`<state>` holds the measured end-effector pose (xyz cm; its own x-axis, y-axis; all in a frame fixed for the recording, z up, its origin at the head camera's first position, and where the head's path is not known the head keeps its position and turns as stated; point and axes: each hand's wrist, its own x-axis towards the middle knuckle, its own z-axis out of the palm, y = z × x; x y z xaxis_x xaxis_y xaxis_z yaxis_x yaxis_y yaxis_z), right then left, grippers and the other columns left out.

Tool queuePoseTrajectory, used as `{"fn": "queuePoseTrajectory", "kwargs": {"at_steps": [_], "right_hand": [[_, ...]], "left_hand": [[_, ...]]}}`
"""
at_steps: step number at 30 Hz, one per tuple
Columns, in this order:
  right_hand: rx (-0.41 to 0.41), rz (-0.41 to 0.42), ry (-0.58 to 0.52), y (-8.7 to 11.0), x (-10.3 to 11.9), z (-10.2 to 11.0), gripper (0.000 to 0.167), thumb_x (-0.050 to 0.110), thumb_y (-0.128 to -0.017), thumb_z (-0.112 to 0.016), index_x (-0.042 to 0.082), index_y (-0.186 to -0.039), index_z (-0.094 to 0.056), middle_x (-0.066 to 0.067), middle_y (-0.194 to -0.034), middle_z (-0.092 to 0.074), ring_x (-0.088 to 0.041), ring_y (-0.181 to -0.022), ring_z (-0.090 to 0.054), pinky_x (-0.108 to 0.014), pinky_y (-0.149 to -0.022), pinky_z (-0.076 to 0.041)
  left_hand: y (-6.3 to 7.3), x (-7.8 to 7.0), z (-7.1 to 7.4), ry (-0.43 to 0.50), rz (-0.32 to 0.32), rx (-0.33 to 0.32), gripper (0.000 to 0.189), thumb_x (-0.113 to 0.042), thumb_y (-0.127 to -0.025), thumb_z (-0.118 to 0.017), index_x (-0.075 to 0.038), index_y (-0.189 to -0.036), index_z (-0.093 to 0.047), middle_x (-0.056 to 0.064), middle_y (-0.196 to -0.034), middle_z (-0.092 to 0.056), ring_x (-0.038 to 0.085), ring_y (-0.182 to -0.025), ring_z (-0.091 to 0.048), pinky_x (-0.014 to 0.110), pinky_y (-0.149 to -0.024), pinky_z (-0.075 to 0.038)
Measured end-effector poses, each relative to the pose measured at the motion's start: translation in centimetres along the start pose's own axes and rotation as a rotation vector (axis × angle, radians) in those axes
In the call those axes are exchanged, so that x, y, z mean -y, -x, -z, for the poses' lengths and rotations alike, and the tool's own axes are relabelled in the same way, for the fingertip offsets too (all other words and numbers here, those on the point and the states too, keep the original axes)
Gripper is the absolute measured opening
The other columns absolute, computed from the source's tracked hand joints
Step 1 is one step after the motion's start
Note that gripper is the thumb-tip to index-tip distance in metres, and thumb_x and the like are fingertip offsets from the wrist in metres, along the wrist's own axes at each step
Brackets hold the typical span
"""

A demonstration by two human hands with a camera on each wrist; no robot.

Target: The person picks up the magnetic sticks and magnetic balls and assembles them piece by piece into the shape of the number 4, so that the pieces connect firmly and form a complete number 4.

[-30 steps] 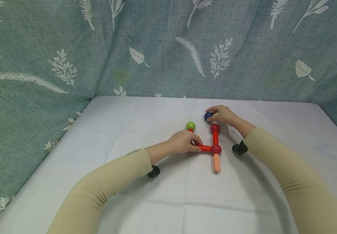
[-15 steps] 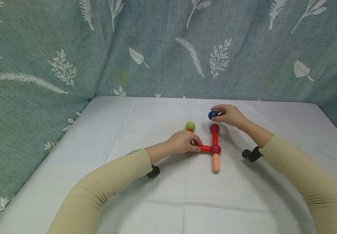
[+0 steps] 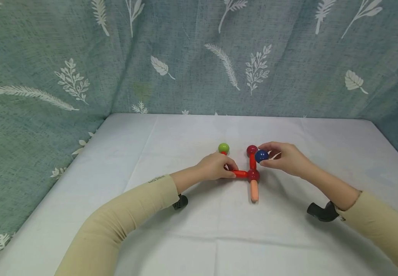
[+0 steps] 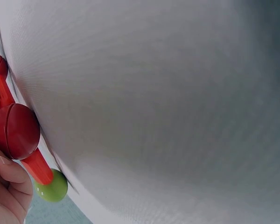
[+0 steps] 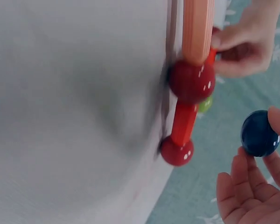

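A flat ball-and-stick toy frame lies on the white cloth. Its red rods [image 3: 252,161] join dark red balls [image 3: 253,175], a green ball [image 3: 223,148] stands at its far left end, and a peach rod [image 3: 254,191] points toward me. My left hand [image 3: 216,166] holds the frame at its left corner, with fingers and thumb about a dark red ball [image 4: 16,130] that the hand hides in the head view. Pinched in the fingertips of my right hand [image 3: 288,158] is a blue ball [image 5: 259,134], raised above the cloth beside the frame's right side.
The white cloth [image 3: 171,245] covers the table. Behind and at the left hangs a green-blue curtain [image 3: 185,57] with white leaf prints. A dark wrist camera [image 3: 323,212] sits under the right sleeve, and another dark camera [image 3: 180,202] under the left.
My right hand has carried the blue ball from beyond the frame's far end toward me and to the right. The left hand and the frame have stayed in place.
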<state>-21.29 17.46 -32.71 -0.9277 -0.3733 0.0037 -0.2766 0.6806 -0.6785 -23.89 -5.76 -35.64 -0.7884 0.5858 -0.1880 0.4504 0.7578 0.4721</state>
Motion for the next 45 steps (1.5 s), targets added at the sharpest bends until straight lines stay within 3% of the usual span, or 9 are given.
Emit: {"fn": "queuePoseTrajectory", "kwargs": {"at_steps": [10,20,28,33,45], "right_hand": [[0.020,0.062,0.017,4.0,-0.1,-1.3,0.039,0.010,-0.076,-0.073,0.000,-0.112,-0.061,-0.007,-0.092,-0.064,-0.017,-0.078,-0.055,-0.022,-0.065,-0.049],[0.150,0.075,-0.003,6.3,-0.1,-2.9,0.042,0.022,-0.074,-0.075,0.002,-0.110,-0.064,0.002,-0.081,-0.062,-0.010,-0.069,-0.051,-0.021,-0.056,-0.045],[0.239,0.065,0.012,6.5,0.2,-4.0,0.040,0.023,-0.072,-0.076,0.010,-0.108,-0.065,0.002,-0.085,-0.065,-0.006,-0.058,-0.049,-0.020,-0.050,-0.043],[0.280,0.084,0.080,6.4,0.5,-4.5,0.041,0.024,-0.073,-0.076,0.013,-0.110,-0.063,0.004,-0.086,-0.065,-0.004,-0.060,-0.049,-0.019,-0.052,-0.044],[0.323,0.041,0.082,5.9,0.7,-5.2,0.042,0.020,-0.072,-0.077,0.011,-0.110,-0.063,0.002,-0.085,-0.063,-0.007,-0.062,-0.051,-0.018,-0.056,-0.047]], "left_hand": [[0.1,0.0,0.0,-0.014,-0.003,-0.009,0.015,-0.021,-0.081,-0.070,-0.019,-0.096,-0.071,-0.006,-0.081,-0.064,0.008,-0.071,-0.054,0.019,-0.062,-0.043],[-0.1,0.1,-0.1,-0.010,0.000,-0.001,0.016,-0.022,-0.081,-0.070,-0.019,-0.097,-0.070,-0.007,-0.081,-0.064,0.008,-0.070,-0.054,0.019,-0.061,-0.043],[-0.2,0.1,0.0,-0.009,0.014,0.002,0.017,-0.023,-0.081,-0.070,-0.019,-0.097,-0.070,-0.006,-0.082,-0.064,0.008,-0.071,-0.054,0.018,-0.062,-0.043],[-0.1,0.0,0.0,-0.016,0.014,0.001,0.017,-0.022,-0.081,-0.070,-0.019,-0.098,-0.070,-0.006,-0.082,-0.064,0.009,-0.072,-0.054,0.019,-0.063,-0.043],[0.0,-0.1,0.0,-0.019,0.010,-0.005,0.018,-0.022,-0.081,-0.070,-0.019,-0.098,-0.071,-0.005,-0.082,-0.065,0.009,-0.072,-0.054,0.018,-0.061,-0.044]]}}
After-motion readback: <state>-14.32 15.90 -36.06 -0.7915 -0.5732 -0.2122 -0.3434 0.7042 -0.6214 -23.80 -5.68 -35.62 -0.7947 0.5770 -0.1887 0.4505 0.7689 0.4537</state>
